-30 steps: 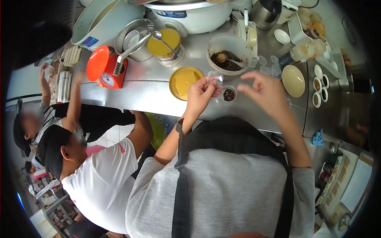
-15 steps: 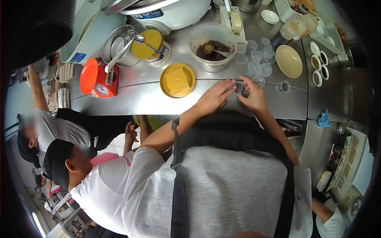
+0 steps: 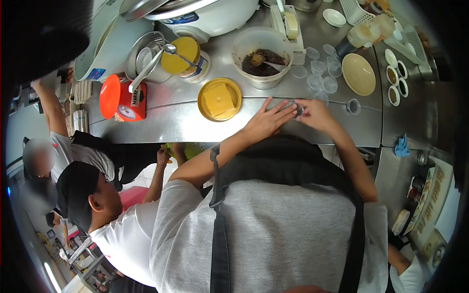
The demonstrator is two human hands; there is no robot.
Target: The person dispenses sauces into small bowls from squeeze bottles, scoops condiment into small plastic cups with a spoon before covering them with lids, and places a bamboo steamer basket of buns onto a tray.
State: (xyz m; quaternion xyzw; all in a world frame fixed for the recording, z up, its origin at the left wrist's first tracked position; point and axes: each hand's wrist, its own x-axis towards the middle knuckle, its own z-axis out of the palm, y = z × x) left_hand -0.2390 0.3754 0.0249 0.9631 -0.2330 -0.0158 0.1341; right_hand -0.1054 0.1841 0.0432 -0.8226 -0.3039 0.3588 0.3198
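A small clear plastic cup [image 3: 298, 111] with dark contents sits between my two hands at the counter's near edge. My right hand [image 3: 316, 115] is closed on it, thumb and fingers pinching its side. My left hand [image 3: 266, 121] has its fingers stretched out and spread, with the fingertips against the cup's left side. Behind them stands a clear tub [image 3: 262, 58] holding a dark, chunky mixture and a spoon. Several empty clear cups and lids [image 3: 317, 68] lie right of the tub. Another small cup [image 3: 353, 106] with dark contents stands right of my right hand.
A yellow lid [image 3: 219, 99], a yellow-topped jar [image 3: 181, 57] and a red scale [image 3: 123, 100] line the left. On the right are a beige plate [image 3: 358, 74], sauce dishes [image 3: 393, 75] and a blue cloth [image 3: 401, 146]. A co-worker [image 3: 128, 229] is close at my left.
My left hand's fingers have spread apart. My right hand has turned over the cup, its fingers now folded closer around it. The co-worker at left has shifted their head slightly.
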